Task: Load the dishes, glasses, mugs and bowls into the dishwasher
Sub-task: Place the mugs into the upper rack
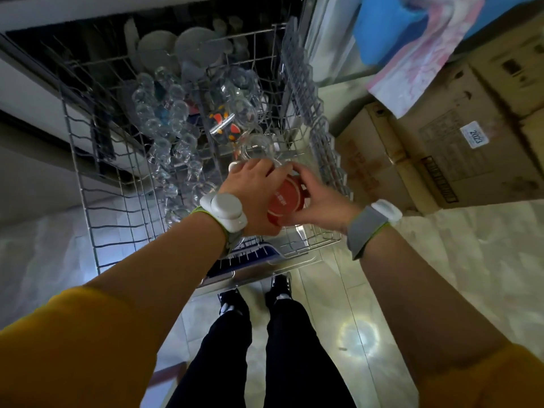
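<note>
Red mug (285, 201) gripped between both hands (282, 189).

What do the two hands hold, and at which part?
Both hold the red mug, upside down: the left hand over its side, the right hand with fingers round the opposite side.

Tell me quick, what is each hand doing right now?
Left hand: fingers curled on the red mug.
Right hand: fingers gripping the same red mug.
</note>
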`<move>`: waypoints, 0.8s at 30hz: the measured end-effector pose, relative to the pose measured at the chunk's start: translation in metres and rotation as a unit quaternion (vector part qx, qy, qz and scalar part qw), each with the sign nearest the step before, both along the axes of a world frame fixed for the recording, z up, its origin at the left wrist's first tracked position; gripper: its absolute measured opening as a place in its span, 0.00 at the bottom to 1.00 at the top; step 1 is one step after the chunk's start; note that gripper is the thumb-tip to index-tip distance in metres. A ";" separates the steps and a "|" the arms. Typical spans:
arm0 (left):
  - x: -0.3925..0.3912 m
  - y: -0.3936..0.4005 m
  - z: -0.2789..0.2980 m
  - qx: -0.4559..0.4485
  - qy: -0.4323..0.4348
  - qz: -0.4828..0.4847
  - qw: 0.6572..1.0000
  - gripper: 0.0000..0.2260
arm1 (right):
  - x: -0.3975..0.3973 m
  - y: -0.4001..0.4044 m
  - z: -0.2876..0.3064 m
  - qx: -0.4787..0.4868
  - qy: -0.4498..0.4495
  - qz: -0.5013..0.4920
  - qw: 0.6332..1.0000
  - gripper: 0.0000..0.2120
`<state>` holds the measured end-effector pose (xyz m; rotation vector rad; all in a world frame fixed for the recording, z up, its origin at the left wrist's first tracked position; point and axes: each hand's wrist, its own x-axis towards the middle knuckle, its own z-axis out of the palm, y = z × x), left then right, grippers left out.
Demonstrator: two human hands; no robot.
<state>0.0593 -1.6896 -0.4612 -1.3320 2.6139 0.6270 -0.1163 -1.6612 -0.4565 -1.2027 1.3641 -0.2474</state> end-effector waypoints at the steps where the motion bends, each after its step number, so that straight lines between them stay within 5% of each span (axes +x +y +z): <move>1: -0.001 -0.001 -0.002 -0.004 0.014 -0.013 1.000 0.47 | 0.002 -0.002 0.001 -0.009 0.009 -0.007 1.000 0.51; 9: -0.013 0.004 -0.024 -0.006 0.121 -0.154 0.981 0.44 | 0.013 0.032 -0.018 -0.056 0.071 -0.107 0.990 0.57; 17: 0.007 0.020 -0.041 0.056 0.175 -0.114 0.976 0.41 | 0.040 0.063 -0.031 0.010 0.135 -0.351 0.926 0.38; 20: 0.013 0.033 -0.047 0.094 0.176 -0.084 0.976 0.45 | 0.053 0.071 -0.032 0.136 -0.038 -0.508 0.850 0.38; 24: 0.015 0.046 -0.051 0.099 0.173 -0.030 0.980 0.47 | 0.076 0.079 -0.037 0.192 -0.119 -0.615 0.756 0.33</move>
